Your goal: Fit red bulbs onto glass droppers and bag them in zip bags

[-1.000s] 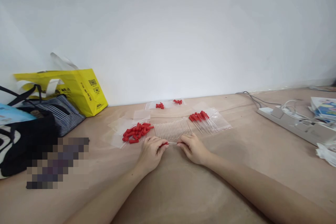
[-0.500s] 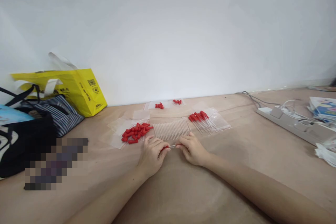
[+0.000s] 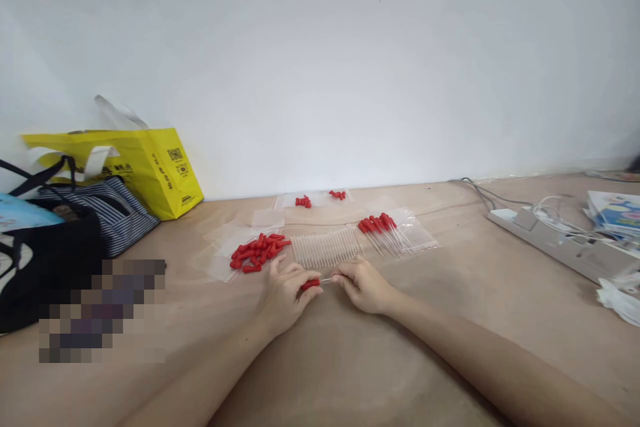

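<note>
My left hand (image 3: 284, 299) pinches a small red cap-like piece (image 3: 310, 284) between thumb and fingers. A thin whitish stick (image 3: 327, 280) runs from that piece into the closed fingers of my right hand (image 3: 365, 287). Just beyond both hands lies a row of thin pale sticks (image 3: 327, 247), side by side. To its left, a heap of red pieces (image 3: 257, 252) rests on clear plastic bags (image 3: 220, 267). On the right, several sticks with red ends (image 3: 377, 223) lie together on another clear bag (image 3: 423, 237).
Two small red clusters (image 3: 303, 201) sit on plastic near the wall. At left stand a yellow bag (image 3: 175, 180), a striped pouch (image 3: 125, 217) and a black bag (image 3: 60, 267), with a blurred-out object in front. A white power strip (image 3: 560, 243) and crumpled tissue (image 3: 620, 300) are at right.
The red piece shows more between my left thumb and fingers. My right fingers have closed further over the stick's other end; both hands stay nearly in place.
</note>
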Demonstrator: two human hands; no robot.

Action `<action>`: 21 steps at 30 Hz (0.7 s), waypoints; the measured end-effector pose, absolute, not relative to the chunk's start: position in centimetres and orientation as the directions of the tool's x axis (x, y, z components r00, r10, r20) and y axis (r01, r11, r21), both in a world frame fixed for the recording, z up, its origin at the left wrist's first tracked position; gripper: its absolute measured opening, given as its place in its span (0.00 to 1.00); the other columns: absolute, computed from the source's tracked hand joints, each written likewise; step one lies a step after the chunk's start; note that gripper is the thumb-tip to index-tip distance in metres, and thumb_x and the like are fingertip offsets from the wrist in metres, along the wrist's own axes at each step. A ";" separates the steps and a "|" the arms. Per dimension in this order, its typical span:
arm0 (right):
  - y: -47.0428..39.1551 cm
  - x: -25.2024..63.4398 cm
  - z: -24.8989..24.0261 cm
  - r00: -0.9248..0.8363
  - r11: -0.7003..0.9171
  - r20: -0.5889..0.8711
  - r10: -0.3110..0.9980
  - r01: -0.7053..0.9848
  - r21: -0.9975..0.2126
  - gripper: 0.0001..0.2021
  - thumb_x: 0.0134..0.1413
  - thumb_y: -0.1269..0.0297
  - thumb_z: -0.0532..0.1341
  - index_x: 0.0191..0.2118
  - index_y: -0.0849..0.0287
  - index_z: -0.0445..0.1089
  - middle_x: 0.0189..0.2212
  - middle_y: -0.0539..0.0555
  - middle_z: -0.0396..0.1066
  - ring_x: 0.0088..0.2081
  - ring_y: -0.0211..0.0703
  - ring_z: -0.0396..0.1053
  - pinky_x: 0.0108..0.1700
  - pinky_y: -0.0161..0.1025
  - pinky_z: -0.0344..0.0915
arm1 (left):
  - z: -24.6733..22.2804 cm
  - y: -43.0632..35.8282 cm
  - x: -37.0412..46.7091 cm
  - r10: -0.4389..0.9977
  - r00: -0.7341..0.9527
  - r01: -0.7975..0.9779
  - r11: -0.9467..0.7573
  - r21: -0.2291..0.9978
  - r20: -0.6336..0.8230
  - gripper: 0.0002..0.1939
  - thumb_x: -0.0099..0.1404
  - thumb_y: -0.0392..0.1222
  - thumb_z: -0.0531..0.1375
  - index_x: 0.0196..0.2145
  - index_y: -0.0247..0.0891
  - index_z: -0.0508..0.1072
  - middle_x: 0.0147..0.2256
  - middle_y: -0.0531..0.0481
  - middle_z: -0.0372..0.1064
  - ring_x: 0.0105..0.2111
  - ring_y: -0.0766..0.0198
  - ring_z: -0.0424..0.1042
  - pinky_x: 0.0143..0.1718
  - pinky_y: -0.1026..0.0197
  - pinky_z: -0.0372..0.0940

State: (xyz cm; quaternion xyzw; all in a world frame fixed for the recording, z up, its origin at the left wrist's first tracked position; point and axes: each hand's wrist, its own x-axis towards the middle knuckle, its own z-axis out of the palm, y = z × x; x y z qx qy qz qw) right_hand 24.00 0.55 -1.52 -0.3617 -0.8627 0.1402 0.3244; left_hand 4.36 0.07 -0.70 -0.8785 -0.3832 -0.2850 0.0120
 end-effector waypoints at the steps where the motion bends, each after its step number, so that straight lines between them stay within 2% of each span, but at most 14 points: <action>1: 0.6 24.0 -1.5 -0.525 0.694 0.453 0.720 0.544 -0.472 0.10 0.54 0.71 0.50 0.26 0.60 0.65 0.21 0.50 0.67 0.25 0.35 0.62 0.33 0.32 0.53 | -0.6 0.1 4.2 0.659 0.544 0.678 -0.710 0.191 0.520 0.05 0.59 0.43 0.56 0.33 0.43 0.70 0.28 0.57 0.72 0.30 0.64 0.68 0.49 0.47 0.41; 6: 0.4 23.8 -1.4 -0.499 0.669 0.446 0.743 0.560 -0.488 0.12 0.54 0.70 0.49 0.25 0.61 0.65 0.19 0.49 0.65 0.23 0.34 0.60 0.30 0.31 0.53 | -0.5 -0.2 4.2 0.638 0.525 0.673 -0.717 0.184 0.564 0.07 0.61 0.41 0.53 0.30 0.42 0.70 0.25 0.57 0.72 0.29 0.66 0.68 0.50 0.48 0.42; 12: -0.2 23.4 -1.2 -0.456 0.605 0.402 0.794 0.536 -0.588 0.12 0.53 0.70 0.49 0.22 0.61 0.64 0.18 0.48 0.63 0.22 0.33 0.58 0.26 0.29 0.52 | -0.7 -0.3 4.6 0.632 0.513 0.673 -0.716 0.185 0.581 0.07 0.61 0.41 0.53 0.28 0.41 0.70 0.24 0.56 0.71 0.28 0.65 0.67 0.50 0.48 0.43; 17: 0.0 23.4 -1.3 -0.434 0.545 0.348 0.831 0.507 -0.668 0.12 0.53 0.70 0.50 0.23 0.61 0.65 0.19 0.48 0.64 0.22 0.33 0.59 0.26 0.29 0.53 | -0.6 -0.2 4.8 0.633 0.499 0.665 -0.717 0.207 0.592 0.06 0.60 0.41 0.54 0.28 0.41 0.70 0.24 0.56 0.71 0.28 0.66 0.67 0.51 0.48 0.43; 21: 0.5 23.8 -0.9 -0.494 0.579 0.341 0.800 0.485 -0.655 0.11 0.55 0.69 0.49 0.26 0.62 0.66 0.22 0.49 0.66 0.25 0.33 0.62 0.28 0.29 0.55 | -0.3 0.1 4.7 0.642 0.479 0.684 -0.700 0.204 0.599 0.06 0.60 0.41 0.55 0.29 0.42 0.71 0.26 0.56 0.72 0.28 0.65 0.68 0.51 0.47 0.41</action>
